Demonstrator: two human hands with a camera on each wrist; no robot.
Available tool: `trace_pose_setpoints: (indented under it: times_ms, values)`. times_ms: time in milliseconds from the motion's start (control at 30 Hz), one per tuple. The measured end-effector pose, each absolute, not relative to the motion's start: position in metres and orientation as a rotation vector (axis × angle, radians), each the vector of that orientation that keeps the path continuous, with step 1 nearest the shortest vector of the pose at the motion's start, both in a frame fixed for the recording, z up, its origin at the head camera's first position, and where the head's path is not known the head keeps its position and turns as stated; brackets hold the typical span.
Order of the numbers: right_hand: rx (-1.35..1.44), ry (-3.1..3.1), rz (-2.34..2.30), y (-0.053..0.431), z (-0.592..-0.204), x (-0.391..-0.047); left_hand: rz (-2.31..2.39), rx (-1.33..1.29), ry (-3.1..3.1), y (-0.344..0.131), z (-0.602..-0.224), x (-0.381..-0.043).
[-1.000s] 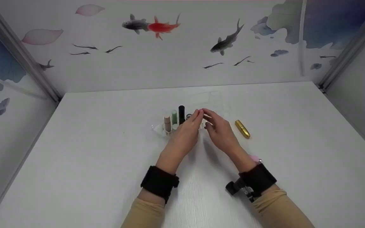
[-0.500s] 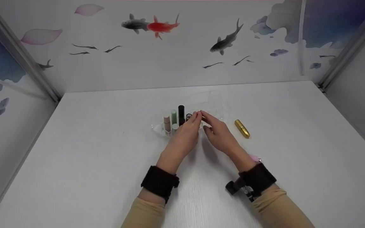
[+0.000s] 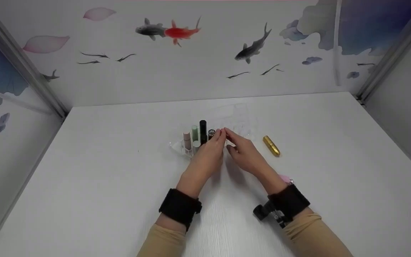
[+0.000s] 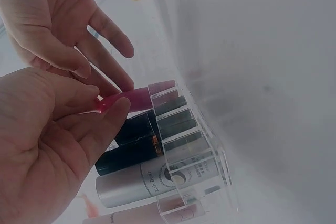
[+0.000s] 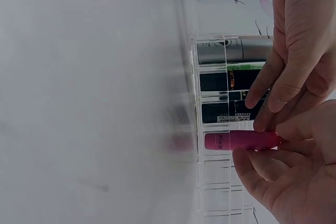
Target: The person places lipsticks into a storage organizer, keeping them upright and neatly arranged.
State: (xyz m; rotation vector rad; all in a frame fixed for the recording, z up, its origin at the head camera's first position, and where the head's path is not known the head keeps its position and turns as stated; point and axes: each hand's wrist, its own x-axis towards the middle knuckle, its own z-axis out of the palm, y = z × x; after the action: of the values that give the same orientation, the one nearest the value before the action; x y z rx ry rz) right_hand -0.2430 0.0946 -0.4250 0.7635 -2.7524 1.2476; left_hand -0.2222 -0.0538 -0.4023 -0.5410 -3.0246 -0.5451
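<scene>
A pink lip tube [image 5: 252,140] stands upright in a slot of the clear compartment holder [image 4: 189,145]. My left hand [image 3: 207,153] pinches its top end between thumb and finger, plain in the left wrist view. My right hand [image 3: 246,155] is close on the right, its fingers loosely extended around the tube's upper part and near the left fingertips. The head view hides the pink tube behind both hands. Beside it in the holder stand dark tubes [image 4: 128,153], a silver-grey tube [image 4: 123,187] and a pinkish-beige tube [image 3: 187,141].
A gold tube [image 3: 271,146] lies on the white table [image 3: 102,185], right of the hands. A pink item [image 3: 285,179] is partly covered by the right forearm. Behind the holder lies clear plastic [image 3: 241,114]. A patterned wall [image 3: 205,75] bounds the table's back.
Both hands have come slightly lower, nearer the holder, and their fingertips have drawn together. The head view has shifted a little. The gold tube stays where it lay.
</scene>
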Motion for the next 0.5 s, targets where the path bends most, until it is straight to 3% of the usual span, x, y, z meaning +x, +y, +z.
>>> trace_pose_setpoints:
  times_ms: [500]
  values:
    - [0.775, -2.776, 1.322, 0.0961, -0.4230, -0.2433, -0.588, -0.537, -3.009, -0.0538, -0.4005, -0.2234]
